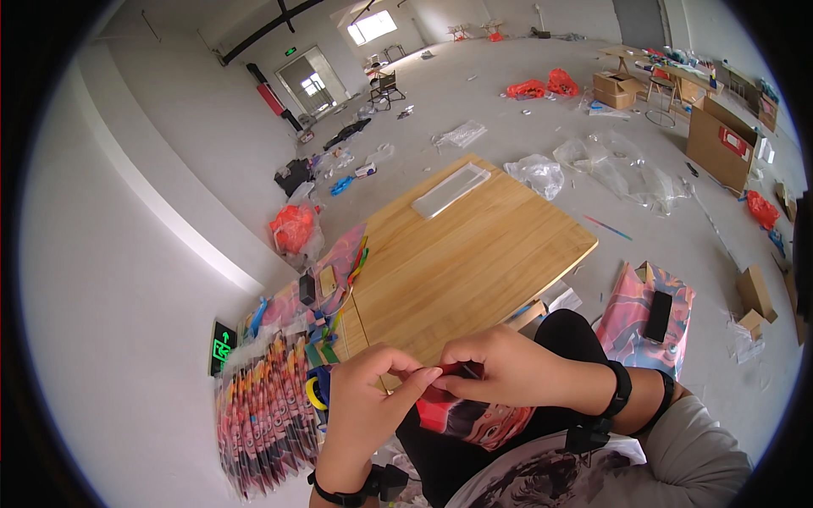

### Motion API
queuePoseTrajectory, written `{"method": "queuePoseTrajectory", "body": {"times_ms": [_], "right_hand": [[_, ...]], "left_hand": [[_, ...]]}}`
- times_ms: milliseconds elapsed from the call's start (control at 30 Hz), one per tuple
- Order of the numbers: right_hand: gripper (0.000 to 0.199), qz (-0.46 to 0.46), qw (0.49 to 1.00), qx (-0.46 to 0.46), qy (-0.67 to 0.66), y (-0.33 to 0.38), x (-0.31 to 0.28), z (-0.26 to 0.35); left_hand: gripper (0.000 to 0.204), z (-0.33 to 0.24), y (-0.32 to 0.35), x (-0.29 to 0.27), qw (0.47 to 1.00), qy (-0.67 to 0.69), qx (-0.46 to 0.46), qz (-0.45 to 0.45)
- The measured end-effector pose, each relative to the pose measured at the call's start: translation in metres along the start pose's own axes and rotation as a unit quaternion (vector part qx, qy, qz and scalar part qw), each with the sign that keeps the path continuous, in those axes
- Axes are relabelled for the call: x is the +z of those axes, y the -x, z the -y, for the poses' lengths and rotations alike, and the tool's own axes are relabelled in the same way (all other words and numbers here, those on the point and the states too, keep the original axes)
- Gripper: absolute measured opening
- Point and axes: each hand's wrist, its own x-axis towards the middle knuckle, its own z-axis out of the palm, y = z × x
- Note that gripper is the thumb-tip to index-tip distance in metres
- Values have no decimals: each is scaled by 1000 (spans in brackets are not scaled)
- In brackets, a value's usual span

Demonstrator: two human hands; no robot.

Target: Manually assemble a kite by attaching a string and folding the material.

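A red printed sheet [484, 425], fabric or film, hangs over my lap with a cartoon face on it. My left hand [368, 402] pinches its top edge between thumb and forefinger. Right beside it, my right hand [500, 366] is closed on the same edge, the thumbs almost touching. A thin dark part shows by the right fingers; I cannot tell what it is. Both hands are just off the near edge of the wooden table [461, 254]. My fingers hide the gripped edge.
Several printed packages [267, 415] in clear wrap stand in a row at left, near a blue and yellow tape roll [318, 391]. A clear tray [450, 190] lies on the table's far part. At right, a black phone [658, 316] rests on a pink printed box [622, 315].
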Motion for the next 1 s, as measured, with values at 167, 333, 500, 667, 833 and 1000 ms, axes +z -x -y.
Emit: {"method": "queuePoseTrajectory", "body": {"times_ms": [167,333,500,667,833,1000], "right_hand": [[17,-11,1000,-11,9,1,2,-6],[17,-13,1000,-19,-1,1,2,-9],[17,-13,1000,-4,0,0,-4,-6],[16,-25,997,6,71,2,-18,-19],[14,-10,996,49,73,9,-40,-35],[18,-149,982,68,94,8,-49,-43]], "left_hand": [[19,4,1,5,999,-24,3,-22],[19,11,2,9,995,33,-50,-86],[15,14,-3,11,996,-2,79,-47],[13,20,-7,7,991,-47,105,-65],[23,24,-10,7,976,-64,74,-195],[48,26,11,58,988,-24,113,-101]]}}
